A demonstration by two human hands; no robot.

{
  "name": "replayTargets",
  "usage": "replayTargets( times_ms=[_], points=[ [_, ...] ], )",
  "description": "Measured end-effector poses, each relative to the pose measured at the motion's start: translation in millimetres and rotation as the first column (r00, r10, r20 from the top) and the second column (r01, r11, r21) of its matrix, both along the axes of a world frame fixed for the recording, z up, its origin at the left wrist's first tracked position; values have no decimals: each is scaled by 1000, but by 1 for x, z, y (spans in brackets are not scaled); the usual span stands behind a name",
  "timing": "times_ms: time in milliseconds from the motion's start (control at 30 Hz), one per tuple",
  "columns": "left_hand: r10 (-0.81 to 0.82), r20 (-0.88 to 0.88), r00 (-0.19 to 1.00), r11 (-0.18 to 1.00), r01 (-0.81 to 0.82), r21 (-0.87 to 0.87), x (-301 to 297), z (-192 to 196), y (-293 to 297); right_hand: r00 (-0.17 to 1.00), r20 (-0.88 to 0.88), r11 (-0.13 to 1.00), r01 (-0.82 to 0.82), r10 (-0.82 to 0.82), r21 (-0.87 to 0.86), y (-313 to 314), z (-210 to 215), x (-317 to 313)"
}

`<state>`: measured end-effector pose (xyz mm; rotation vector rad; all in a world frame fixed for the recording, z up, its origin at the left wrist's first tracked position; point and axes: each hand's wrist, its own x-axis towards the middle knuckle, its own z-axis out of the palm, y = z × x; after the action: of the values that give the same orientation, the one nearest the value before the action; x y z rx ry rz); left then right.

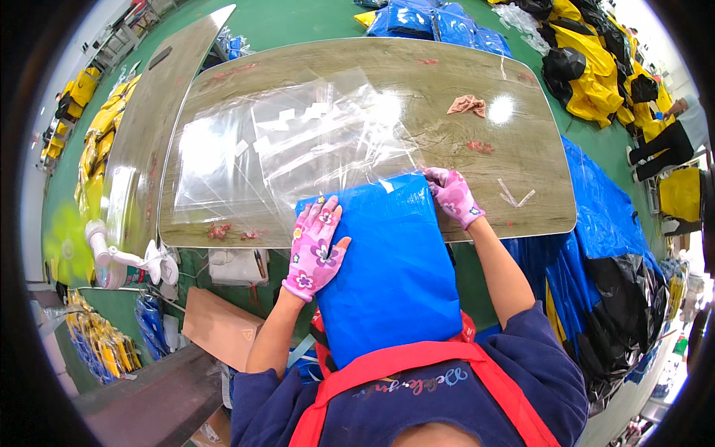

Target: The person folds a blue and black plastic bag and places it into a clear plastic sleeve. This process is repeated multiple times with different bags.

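A folded blue tarp (383, 261) spans from the table's near edge down to my lap. Its far end meets a clear plastic bag (320, 141), one of several lying overlapped on the table. My left hand (319, 249), in a pink flowered glove, lies along the tarp's left edge with fingers stretched out and thumb apart. At the tarp's far right corner, my right hand (454, 197), gloved alike, has its fingers closed where the bag's edge reaches the tarp. The fingertips are partly hidden there.
On the wood-patterned table (514, 104) lie a crumpled brown cloth (468, 105) and clear strips (516, 195). A white fan (112, 253) stands left. Blue and black sheets (611, 246) are heaped right, and yellow and black bundles (588, 67) lie beyond. A cardboard box (220, 324) is lower left.
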<state>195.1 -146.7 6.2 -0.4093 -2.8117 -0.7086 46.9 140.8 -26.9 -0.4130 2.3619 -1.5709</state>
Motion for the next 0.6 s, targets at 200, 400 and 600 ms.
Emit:
replayTargets(
  times_ms=[200,400,600],
  points=[
    [33,-3,999,999,-33,3,2,3,0,916,203,839,-399,346,371,20,46,21],
    [4,-67,998,999,0,54,0,-6,1,890,456,926,171,1,-336,2,14,23],
    [497,-41,867,795,-436,421,2,8,-17,949,315,934,94,21,-346,-24,63,62]
  ],
)
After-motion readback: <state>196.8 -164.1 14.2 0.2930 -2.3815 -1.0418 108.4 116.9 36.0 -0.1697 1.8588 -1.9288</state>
